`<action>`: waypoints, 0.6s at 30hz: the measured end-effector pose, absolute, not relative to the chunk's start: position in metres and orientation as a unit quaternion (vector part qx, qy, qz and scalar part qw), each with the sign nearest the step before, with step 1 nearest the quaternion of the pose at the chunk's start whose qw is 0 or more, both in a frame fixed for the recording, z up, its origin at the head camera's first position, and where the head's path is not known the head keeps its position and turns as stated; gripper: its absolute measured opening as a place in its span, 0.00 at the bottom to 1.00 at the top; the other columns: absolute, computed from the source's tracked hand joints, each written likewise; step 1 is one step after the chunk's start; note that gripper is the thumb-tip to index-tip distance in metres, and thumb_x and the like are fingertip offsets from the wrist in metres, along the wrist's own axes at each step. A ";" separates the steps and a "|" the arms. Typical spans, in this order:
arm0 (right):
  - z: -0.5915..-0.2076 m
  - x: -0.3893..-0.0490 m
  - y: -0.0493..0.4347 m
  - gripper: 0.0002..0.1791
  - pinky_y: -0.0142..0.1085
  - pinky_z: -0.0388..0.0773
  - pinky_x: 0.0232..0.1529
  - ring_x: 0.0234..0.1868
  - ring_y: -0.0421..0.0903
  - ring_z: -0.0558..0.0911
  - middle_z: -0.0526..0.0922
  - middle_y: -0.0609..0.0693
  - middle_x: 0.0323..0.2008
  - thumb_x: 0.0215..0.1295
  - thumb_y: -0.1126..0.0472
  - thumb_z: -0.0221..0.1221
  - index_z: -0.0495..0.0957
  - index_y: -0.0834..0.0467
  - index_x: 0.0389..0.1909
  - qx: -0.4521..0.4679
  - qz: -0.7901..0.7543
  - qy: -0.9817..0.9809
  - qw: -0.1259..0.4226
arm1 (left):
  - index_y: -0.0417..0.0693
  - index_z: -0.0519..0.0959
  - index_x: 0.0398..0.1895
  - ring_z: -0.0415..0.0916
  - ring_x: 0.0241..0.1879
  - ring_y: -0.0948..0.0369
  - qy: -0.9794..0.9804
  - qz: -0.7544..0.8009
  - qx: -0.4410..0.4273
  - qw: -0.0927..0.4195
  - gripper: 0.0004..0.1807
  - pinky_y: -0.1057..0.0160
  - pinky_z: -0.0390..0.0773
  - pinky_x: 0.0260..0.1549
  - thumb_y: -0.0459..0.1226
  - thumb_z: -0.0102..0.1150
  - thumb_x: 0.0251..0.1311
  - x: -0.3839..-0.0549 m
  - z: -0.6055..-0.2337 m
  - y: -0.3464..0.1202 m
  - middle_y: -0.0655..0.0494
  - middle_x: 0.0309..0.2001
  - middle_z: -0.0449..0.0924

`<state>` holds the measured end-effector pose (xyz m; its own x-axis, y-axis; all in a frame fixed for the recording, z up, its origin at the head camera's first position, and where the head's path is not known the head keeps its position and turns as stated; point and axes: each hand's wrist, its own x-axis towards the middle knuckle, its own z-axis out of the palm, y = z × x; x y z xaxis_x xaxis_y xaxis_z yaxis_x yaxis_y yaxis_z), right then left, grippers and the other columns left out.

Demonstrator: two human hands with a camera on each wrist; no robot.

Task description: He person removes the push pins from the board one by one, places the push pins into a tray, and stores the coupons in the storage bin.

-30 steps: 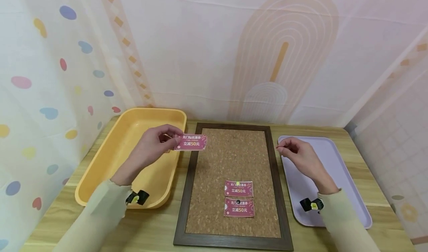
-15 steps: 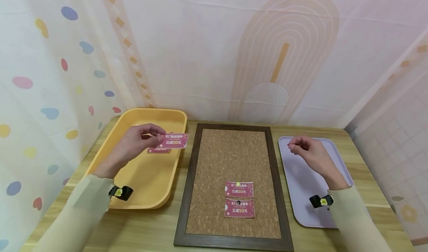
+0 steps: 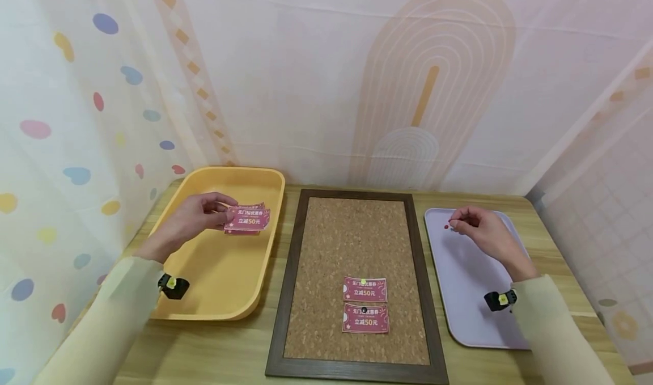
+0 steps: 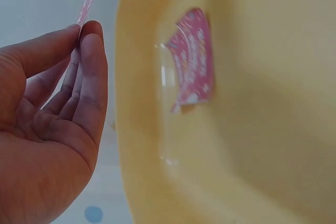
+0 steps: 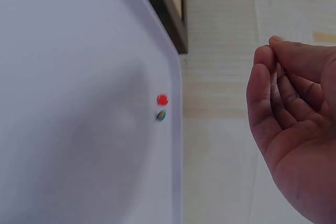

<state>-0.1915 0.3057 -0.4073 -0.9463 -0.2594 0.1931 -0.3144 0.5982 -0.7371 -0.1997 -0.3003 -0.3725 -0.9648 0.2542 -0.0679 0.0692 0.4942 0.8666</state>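
Our corkboard lies between the yellow tray, left, and the lilac tray, right. We cannot tell if our right hand holds anything; our left hand pinches a coupon over the yellow tray's far part, best done lightly to avoid creases. A red tack lies far right.

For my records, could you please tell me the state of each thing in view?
Held coupon: pinched, raised.
Pink paper in yellow tray: loose, count unclear.
Upper board coupon: fixed by yellow-green pin.
Lower board coupon: fixed by black pin.
Corkboard: lying flat.
Red tack: loose on lilac tray.
Teal tack: loose beside it.
Left grip: pinching held coupon.
Right grip: fingertips together, contents unclear.
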 end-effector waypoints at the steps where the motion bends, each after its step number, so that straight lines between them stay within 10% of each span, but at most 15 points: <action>1: -0.408 -0.192 0.307 0.06 0.32 0.80 0.38 0.36 0.41 0.82 0.86 0.62 0.41 0.73 0.67 0.61 0.80 0.67 0.44 0.159 0.416 -0.895 0.031 | 0.28 0.74 0.62 0.82 0.38 0.63 0.858 0.495 0.090 0.099 0.20 0.63 0.85 0.39 0.30 0.62 0.70 -0.201 -0.375 -0.302 0.40 0.46 0.83; 18: -0.417 -0.204 0.326 0.04 0.30 0.76 0.34 0.34 0.40 0.80 0.86 0.57 0.35 0.70 0.71 0.62 0.82 0.66 0.43 0.135 0.365 -0.921 0.006 | 0.23 0.74 0.56 0.82 0.38 0.63 0.869 0.467 0.040 0.162 0.18 0.59 0.85 0.44 0.30 0.60 0.71 -0.215 -0.404 -0.333 0.48 0.42 0.84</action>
